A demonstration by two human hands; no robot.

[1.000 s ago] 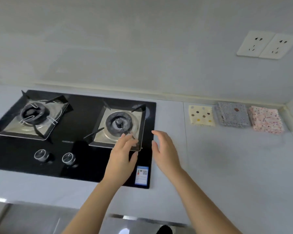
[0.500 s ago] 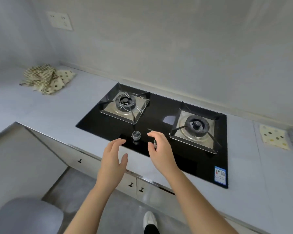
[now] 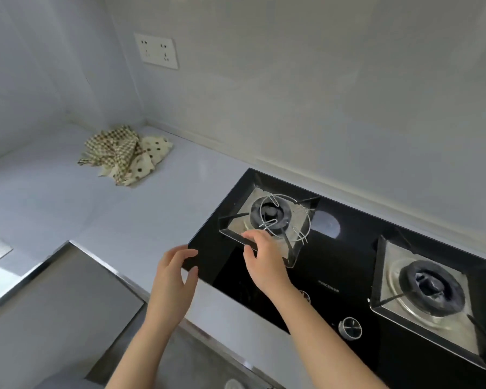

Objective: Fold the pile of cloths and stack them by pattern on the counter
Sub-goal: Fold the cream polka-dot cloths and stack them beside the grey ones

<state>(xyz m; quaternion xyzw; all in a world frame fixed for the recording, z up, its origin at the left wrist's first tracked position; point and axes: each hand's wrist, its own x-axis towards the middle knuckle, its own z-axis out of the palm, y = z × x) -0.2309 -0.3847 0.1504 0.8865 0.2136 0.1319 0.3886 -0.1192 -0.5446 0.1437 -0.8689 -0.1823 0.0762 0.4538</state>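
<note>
Head view: the cloths (image 3: pixel 125 157) lay in a crumpled heap on the tabletop (image 3: pixel 152 209), ahead and to the left of both hands and well apart from them, with no clear long axis. The left hand (image 3: pixel 173 279) was nearer, at the hob's (image 3: pixel 348 248) corner. The right hand (image 3: pixel 264 259) hung over a burner. Both had their fingers loosely apart and held nothing. The left would likely reach the heap first.
</note>
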